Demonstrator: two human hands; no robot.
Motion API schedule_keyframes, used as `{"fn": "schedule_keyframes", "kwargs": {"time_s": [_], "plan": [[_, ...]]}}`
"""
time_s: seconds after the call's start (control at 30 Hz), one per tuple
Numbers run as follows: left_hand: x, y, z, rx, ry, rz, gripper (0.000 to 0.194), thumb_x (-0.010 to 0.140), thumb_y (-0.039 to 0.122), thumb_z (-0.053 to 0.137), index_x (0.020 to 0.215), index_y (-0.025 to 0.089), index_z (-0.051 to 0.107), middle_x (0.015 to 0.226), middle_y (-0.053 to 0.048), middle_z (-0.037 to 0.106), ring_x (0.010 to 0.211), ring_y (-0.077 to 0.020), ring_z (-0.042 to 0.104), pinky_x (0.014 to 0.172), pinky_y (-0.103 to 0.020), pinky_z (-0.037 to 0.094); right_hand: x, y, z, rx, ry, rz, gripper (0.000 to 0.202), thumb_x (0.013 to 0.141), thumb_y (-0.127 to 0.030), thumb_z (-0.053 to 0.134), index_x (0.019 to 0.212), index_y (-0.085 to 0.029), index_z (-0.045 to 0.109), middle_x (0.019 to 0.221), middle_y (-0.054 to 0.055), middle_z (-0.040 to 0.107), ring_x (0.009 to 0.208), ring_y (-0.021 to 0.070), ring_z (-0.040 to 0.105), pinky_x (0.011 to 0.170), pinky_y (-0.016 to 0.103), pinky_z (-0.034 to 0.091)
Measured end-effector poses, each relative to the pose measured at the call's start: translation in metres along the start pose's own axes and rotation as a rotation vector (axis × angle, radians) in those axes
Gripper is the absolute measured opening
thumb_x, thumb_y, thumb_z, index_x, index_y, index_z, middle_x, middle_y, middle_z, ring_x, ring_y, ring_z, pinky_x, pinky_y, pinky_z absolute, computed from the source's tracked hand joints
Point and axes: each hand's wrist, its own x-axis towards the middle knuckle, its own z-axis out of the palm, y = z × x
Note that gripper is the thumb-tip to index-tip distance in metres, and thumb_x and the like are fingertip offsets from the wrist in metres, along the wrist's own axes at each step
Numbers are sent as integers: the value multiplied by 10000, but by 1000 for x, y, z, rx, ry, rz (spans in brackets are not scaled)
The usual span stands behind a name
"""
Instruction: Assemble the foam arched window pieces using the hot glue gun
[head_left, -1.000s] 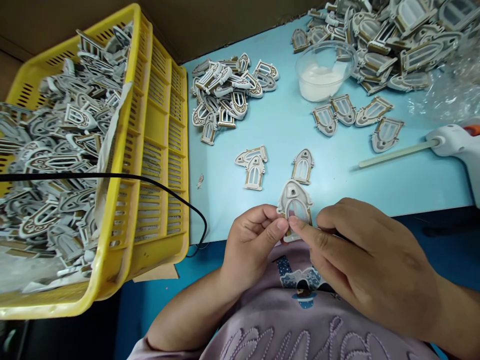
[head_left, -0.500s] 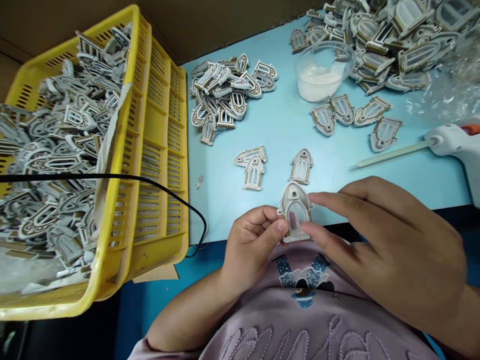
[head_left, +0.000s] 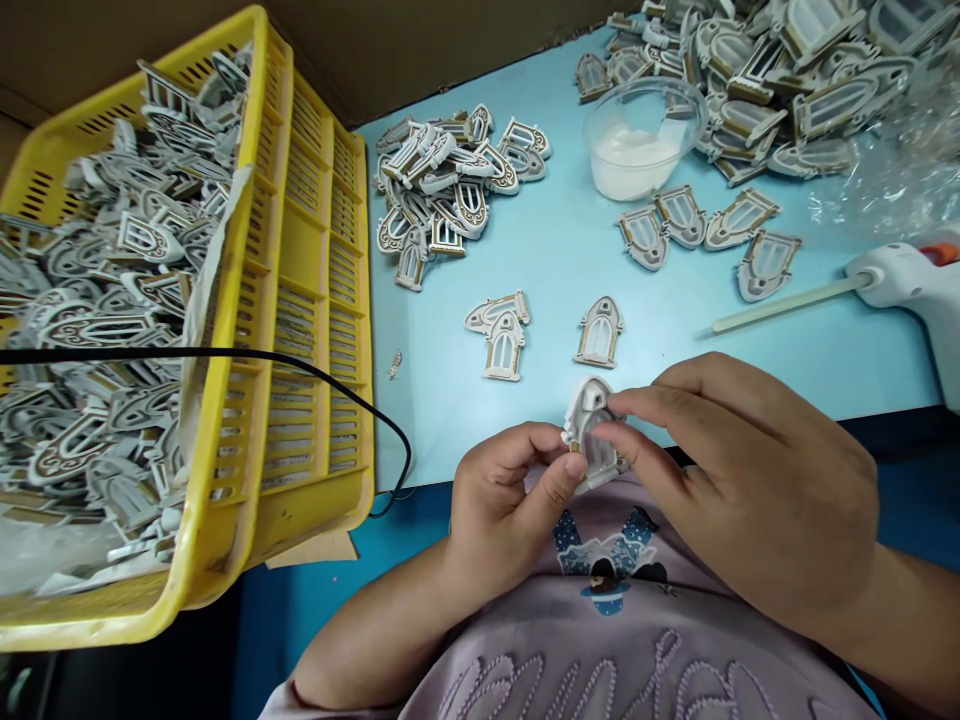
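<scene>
My left hand point(head_left: 510, 495) pinches a small grey-white arched window frame point(head_left: 598, 462) by its lower left edge, thumb in front. The piece is tilted, with its back facing up and a clear pane in the opening. My right hand point(head_left: 765, 490) has its index fingertip on the frame's upper right side and its thumb on the front near the pane. Just beyond lies a similar window frame point(head_left: 598, 332), back up, with a small pair of overlapping frames point(head_left: 504, 345) to its left.
A yellow crate point(head_left: 259, 300) full of frames stands at left, a black cable point(head_left: 300, 365) across it. Farther back are a frame pile point(head_left: 442, 185), a plastic tub point(head_left: 637, 165) with white contents and a larger pile point(head_left: 817, 110). A glue gun point(head_left: 900, 290) lies at right.
The held window frame has tilted and come slightly lower, away from the frame lying beyond it. My right hand has moved left, its thumb now higher on the piece.
</scene>
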Motion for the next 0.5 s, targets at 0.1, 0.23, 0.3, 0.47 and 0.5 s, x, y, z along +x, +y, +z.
{"fn": "schedule_keyframes", "kwargs": {"time_s": [0.1, 0.23, 0.3, 0.47, 0.5], "plan": [[0, 0, 1, 17, -15, -1, 122, 925, 282, 669, 856, 183, 654, 721, 12, 607, 665, -90, 524, 651, -211, 442, -1, 0, 3, -42, 6, -19, 88, 882, -153, 684, 804, -153, 726, 705, 41, 666, 670, 157, 584, 631, 307, 419], [0, 0, 3, -73, -11, -47, 129, 915, 287, 688, 856, 175, 661, 715, 19, 599, 650, -72, 503, 631, -186, 430, -1, 1, 4, -33, 1, -36, 119, 886, -145, 656, 776, -146, 703, 704, 52, 658, 633, 157, 567, 585, 323, 396], [1, 0, 3, -189, -32, -94, 140, 906, 297, 703, 860, 173, 659, 710, 24, 600, 636, -61, 498, 616, -172, 424, 2, 3, 2, 64, -37, -6, 125, 904, -143, 617, 798, -146, 683, 732, 47, 642, 666, 143, 571, 608, 302, 413], [2, -7, 3, -448, -96, -205, 180, 865, 322, 751, 847, 169, 658, 696, 26, 620, 613, -58, 522, 597, -171, 435, 9, 13, -7, 448, -178, 203, 146, 937, -153, 561, 800, -189, 598, 737, -14, 549, 662, 92, 514, 602, 239, 413], [2, -8, 3, -469, -102, -220, 184, 860, 326, 756, 847, 170, 660, 695, 24, 624, 609, -62, 530, 594, -178, 438, 8, 15, -8, 537, -197, 255, 160, 950, -175, 556, 795, -199, 583, 736, -21, 532, 651, 91, 498, 589, 238, 409]]}}
